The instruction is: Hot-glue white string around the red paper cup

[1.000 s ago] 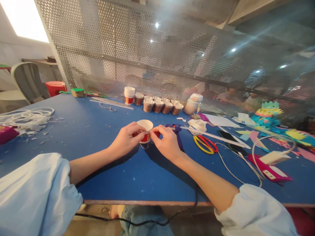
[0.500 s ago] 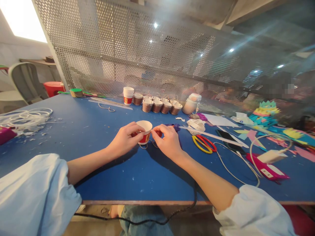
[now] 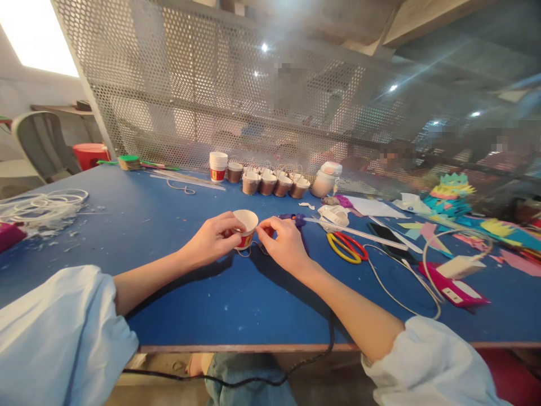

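Observation:
A small white paper cup point(image 3: 245, 224) with a red band stands on the blue table point(image 3: 169, 293), held between both hands. My left hand point(image 3: 211, 241) wraps its left side, thumb on the rim. My right hand point(image 3: 284, 243) pinches at the cup's right side, fingers pressed together; a thin cord loop shows under the cup. A blue glue gun point(image 3: 296, 221) lies just behind my right hand.
A stack of cups point(image 3: 218, 166) and a row of brown-wrapped cups point(image 3: 270, 183) stand at the back by the mesh screen. Red and yellow scissors point(image 3: 347, 247), a phone point(image 3: 386, 237), cables, a pink box point(image 3: 452, 287) and coloured paper lie right. White rings point(image 3: 42, 203) lie left.
Both hands stay on the cup; the fingers have shifted slightly around it. The view has drifted a little.

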### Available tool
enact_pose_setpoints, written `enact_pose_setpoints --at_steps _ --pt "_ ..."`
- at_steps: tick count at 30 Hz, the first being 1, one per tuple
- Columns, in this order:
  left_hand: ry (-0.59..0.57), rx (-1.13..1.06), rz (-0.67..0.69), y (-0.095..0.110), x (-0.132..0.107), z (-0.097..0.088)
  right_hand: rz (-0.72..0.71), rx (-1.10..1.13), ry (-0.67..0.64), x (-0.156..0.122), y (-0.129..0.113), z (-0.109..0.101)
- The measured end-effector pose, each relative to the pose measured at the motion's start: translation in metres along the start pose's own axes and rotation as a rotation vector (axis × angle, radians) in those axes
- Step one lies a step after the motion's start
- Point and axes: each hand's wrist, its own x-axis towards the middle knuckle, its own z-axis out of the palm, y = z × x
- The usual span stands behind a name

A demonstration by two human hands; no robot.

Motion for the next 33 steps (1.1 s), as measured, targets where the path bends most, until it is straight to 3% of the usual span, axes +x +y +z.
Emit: enact_pose_setpoints --at_steps 11,17,22,28,33 --pt "-0.089 0.034 0.083 -0.003 0.003 -0.007 -0.196 0.032 0.026 -0.002 0.003 -0.004" --pt "-0.141 0.026 0.133 -0.012 0.004 -0.011 -0.266 0.093 -0.066 -0.002 0.002 -0.005" --pt "-0.067 0.075 0.122 -0.012 0.003 -0.007 -0.277 0.13 -0.064 -0.003 0.001 -0.004" --pt "0.049 0.244 0.196 0.004 -0.009 0.007 -0.284 0.019 -0.062 -0.007 -0.004 0.001" --pt "0.072 0.212 0.105 0.011 -0.015 0.018 -0.278 -0.005 -0.063 -0.008 -0.009 0.003"
